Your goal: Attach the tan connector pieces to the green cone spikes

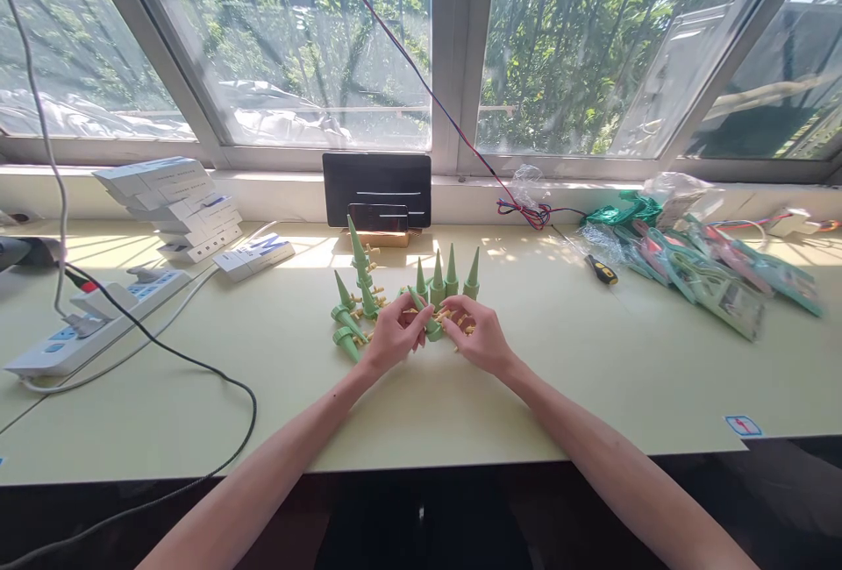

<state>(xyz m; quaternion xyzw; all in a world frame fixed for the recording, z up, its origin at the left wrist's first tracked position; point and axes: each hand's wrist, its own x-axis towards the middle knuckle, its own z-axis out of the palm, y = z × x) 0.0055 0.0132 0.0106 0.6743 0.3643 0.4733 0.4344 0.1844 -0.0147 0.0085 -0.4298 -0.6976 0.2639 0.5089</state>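
My left hand [393,335] is closed around a green cone-shaped plant watering spike [432,330], whose tip points up and to the left. Facing it, my right hand [485,340] pinches at a small yellow valve [443,315] on the spike's side; its fingertips partly hide the contact. Just behind my hands stand several more green spikes [451,276], tips up, with yellow valves around their bases. To the left of my left hand is another group, some upright like the tall spike [357,250], others lying over like the tilted spike [346,342].
A dark tablet [376,184] and a phone [378,217] lean on a stand at the back. White boxes [188,210] and a power strip [98,324] with cables occupy the left. A screwdriver [601,269] and plastic-bagged packets [707,276] lie at right.
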